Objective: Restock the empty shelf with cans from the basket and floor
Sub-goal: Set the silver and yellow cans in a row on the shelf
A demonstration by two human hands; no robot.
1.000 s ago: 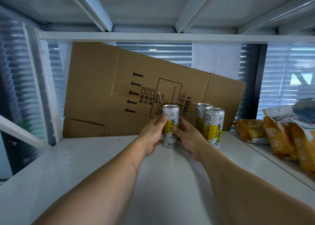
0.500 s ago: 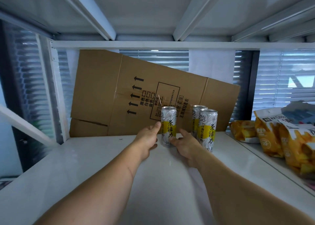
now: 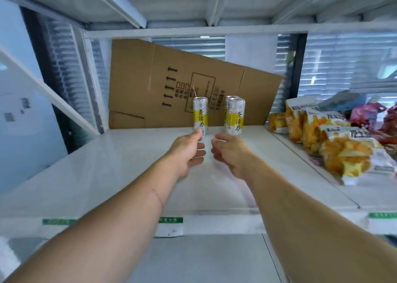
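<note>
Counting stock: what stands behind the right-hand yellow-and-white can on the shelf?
Behind the front yellow-and-white can stands another matching can, mostly covered. Behind both leans a flattened brown cardboard box. Anything further is hidden.

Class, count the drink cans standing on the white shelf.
3. One can stands alone on the left; two more, a front can and a back can half hidden behind it, stand to its right. Others could be hidden.

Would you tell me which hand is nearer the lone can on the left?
Left. The left hand is just below the lone can; the right hand sits further right.
</note>
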